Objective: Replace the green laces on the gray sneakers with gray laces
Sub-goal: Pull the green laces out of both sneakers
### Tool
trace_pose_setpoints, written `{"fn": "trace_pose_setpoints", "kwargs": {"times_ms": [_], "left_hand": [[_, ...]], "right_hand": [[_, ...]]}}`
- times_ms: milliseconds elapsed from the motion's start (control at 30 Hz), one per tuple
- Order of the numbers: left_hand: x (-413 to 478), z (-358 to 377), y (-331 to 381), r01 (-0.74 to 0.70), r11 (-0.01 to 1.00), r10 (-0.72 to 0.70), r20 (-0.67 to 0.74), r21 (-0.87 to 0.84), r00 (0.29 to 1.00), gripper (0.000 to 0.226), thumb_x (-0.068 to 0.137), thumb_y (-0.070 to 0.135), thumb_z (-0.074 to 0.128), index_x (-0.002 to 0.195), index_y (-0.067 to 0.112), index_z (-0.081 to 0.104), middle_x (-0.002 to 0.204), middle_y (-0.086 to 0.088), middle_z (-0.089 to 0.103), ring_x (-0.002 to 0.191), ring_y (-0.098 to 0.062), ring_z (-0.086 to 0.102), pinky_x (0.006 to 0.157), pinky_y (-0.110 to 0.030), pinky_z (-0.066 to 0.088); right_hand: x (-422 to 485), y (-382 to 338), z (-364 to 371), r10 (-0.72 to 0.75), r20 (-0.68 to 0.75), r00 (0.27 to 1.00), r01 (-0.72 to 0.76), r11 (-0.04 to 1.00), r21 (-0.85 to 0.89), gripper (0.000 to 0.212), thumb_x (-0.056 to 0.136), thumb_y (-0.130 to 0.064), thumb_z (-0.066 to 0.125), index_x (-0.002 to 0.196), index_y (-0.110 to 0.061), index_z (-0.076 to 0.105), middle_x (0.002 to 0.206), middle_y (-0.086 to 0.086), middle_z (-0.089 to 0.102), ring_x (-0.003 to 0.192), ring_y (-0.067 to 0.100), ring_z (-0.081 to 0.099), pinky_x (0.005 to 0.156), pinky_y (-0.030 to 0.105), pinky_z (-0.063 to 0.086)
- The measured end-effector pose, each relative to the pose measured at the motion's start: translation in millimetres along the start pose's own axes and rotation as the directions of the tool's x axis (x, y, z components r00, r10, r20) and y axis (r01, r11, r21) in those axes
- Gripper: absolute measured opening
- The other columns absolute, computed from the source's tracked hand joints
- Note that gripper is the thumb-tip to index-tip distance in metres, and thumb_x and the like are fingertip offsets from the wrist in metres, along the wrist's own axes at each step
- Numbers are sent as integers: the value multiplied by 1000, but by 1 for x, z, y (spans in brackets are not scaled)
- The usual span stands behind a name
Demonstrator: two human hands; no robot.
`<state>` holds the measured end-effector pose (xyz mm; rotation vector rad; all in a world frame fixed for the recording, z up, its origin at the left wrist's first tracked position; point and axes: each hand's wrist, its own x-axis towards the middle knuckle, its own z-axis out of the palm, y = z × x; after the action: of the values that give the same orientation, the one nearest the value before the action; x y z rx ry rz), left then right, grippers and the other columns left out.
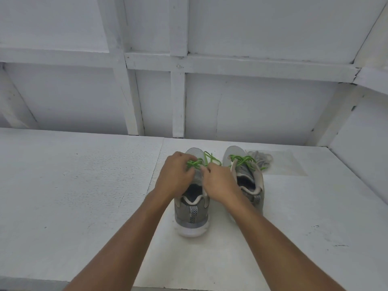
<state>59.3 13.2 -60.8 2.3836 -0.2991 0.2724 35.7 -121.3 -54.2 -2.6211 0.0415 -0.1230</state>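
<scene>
Both hands pinch the bright green lace (194, 163) on the left gray mesh sneaker (192, 208): left hand (175, 175), right hand (219, 183). Its toe points toward the white bench's (84, 185) far edge.

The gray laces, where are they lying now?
In the head view, the gray laces lie bundled on the white table, far right, just beyond the right sneaker, untouched by either hand.

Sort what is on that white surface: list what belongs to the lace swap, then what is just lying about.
Belongs to the job:
- left sneaker, both hands on its green lace
- right sneaker, green lace still in
- bundle of gray laces beside the right sneaker
- left hand, right hand

Just lying about:
- nothing else visible on the white surface
</scene>
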Motion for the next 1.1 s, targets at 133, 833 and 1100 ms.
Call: {"fn": "trace_pose_setpoints", "kwargs": {"times_ms": [133,833,1100], "left_hand": [[13,1,2,-135,976,117,112,168,987,24,85,29,65,107,22,73,110,-4,62,109,-21,51,92,-35,44],[19,-12,14,-282,898,207,241,338,948,28,94,36,56,121,29,64,114,6,63,119,-17,46,101,-40,28],[41,-53,-1,-81,965,68,59,249,996,16,89,40,64,97,32,75,98,10,73,100,-13,60,95,-35,39]], "right_hand": [[-11,8,15,61,-122,991,-38,982,187,38,104,-34,28,99,-10,57,98,9,62,88,26,54,66,31,32],[-12,15,36,181,-179,967,-100,917,387,32,104,-30,28,87,-13,49,84,6,55,77,21,48,64,29,27],[-14,14,35,178,-195,965,-91,918,386,30,105,-30,29,88,-14,48,84,4,53,78,20,46,66,29,27]]}}
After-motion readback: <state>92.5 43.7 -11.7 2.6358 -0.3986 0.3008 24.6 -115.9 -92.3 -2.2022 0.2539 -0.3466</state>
